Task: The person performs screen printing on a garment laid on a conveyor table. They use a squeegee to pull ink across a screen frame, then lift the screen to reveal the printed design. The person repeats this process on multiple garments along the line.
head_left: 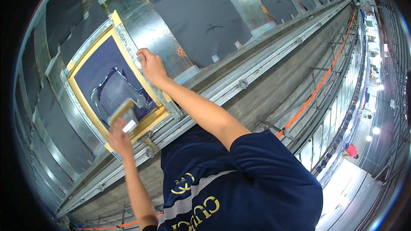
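From my remote seat I see the long desk (145,30) carrying the yellow-edged frame (136,68); I judge it stiff, awkward rather than heavy, best held by its outer rails. Its purple mesh (100,62) looks taut and easily marked, so I'd keep fingers off it. The glossy ink (97,93) there should be slippery. The squeegee (128,114), over the near end, seems light; I'd take its back. My left hand (120,139), blurred, appears closed around it; my right hand (152,67) curls narrowly at the frame's right edge, grip unclear.
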